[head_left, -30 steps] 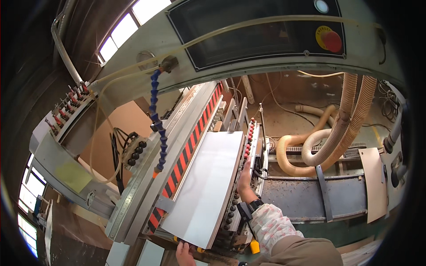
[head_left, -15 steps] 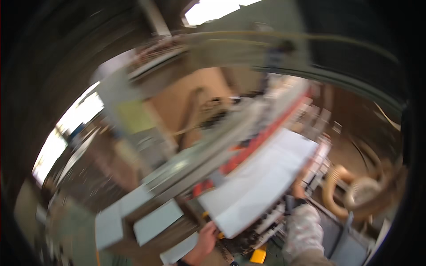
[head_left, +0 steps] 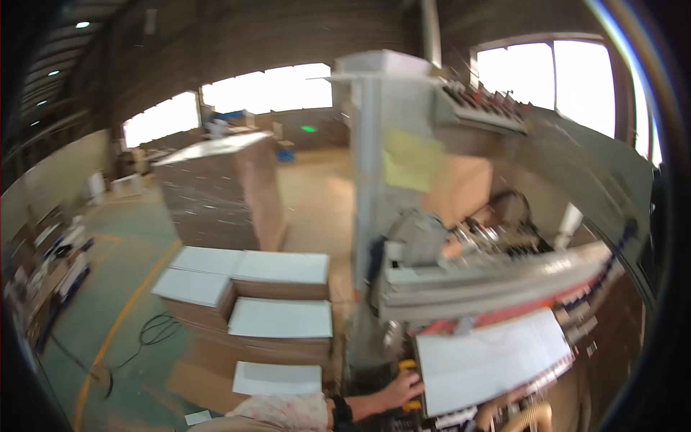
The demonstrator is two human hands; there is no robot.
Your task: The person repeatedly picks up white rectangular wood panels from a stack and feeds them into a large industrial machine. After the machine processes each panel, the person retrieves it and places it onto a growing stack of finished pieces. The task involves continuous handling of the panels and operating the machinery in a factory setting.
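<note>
One left hand | forearm extended rightward | fingers beside white panel, cannot tell whether gripping

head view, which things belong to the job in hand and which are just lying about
Job in hand:
white panel
left hand, at the panel's edge
grey machine beam
probably the white-topped board stacks

Seemingly lying about:
coiled black cable
small white piece

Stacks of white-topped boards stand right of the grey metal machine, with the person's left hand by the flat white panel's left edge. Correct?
No: in the head view, the stacks of white-topped boards stand left of the grey metal machine. The left hand is by the left edge of the flat white panel.
</note>
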